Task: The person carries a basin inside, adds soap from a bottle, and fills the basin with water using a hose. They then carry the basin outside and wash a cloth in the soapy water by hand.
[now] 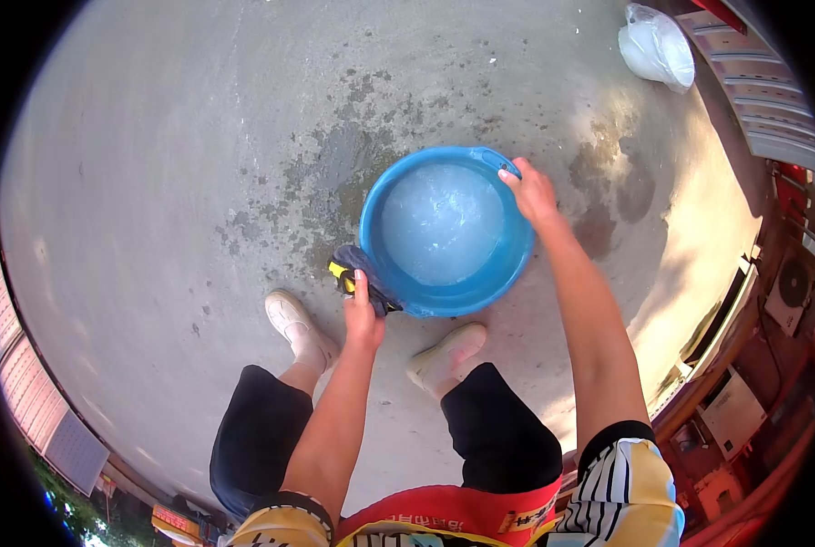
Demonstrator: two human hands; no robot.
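A round blue basin (524, 239) holds cloudy, bluish water with some foam. My right hand (532, 192) grips the handle on its upper right rim. At the basin's lower left edge, my left hand (363, 314) is closed on a dark cloth with yellow parts (347, 272), which touches the outside of the rim. The thumb of my left hand lies along the cloth. Whether the basin rests on the ground or is lifted cannot be made out.
Wet patches mark the concrete ground (170, 164) around the basin. My feet in light shoes (289, 317) stand below it. A white bucket in clear plastic (657, 50) is at the upper right. An outdoor fan unit (792, 284) stands at the right edge.
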